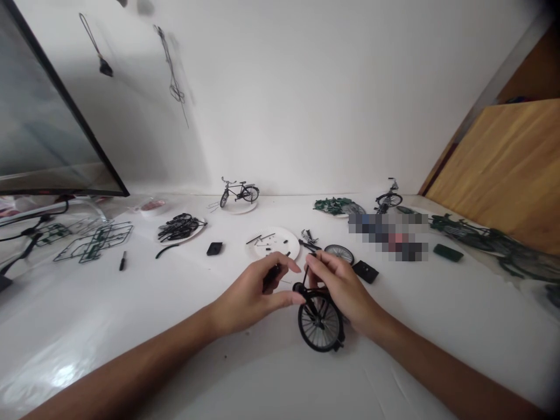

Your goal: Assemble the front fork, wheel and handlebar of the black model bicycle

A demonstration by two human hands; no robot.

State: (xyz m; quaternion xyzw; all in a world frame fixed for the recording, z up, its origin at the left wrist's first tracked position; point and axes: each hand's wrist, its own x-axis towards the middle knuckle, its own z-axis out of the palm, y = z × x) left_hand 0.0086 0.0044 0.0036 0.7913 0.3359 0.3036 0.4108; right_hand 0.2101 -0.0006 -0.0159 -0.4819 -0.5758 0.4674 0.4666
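Note:
A partly built model bicycle [321, 322], black with a spoked wheel facing me, is held upright over the white table. My right hand [336, 280] is closed on its frame, with fingertips near a thin black rod [305, 271] that rises from it. My left hand [258, 291] is at its left side, thumb and index finger apart close to the frame. Curled in the other fingers of that hand is a slim black tool [272, 276], mostly hidden, so its kind is unclear. Behind my hands lie a loose spoked wheel [339, 254] and small metal parts [310, 236].
A white plate [294, 236] carries small rods and bits. Another plate [192, 234] holds black parts. Finished-looking model bicycles [240, 191] [389, 197] stand by the wall. Green sprue frames [94, 242] lie left, green parts [464, 230] right. A monitor [48, 116] rises at left.

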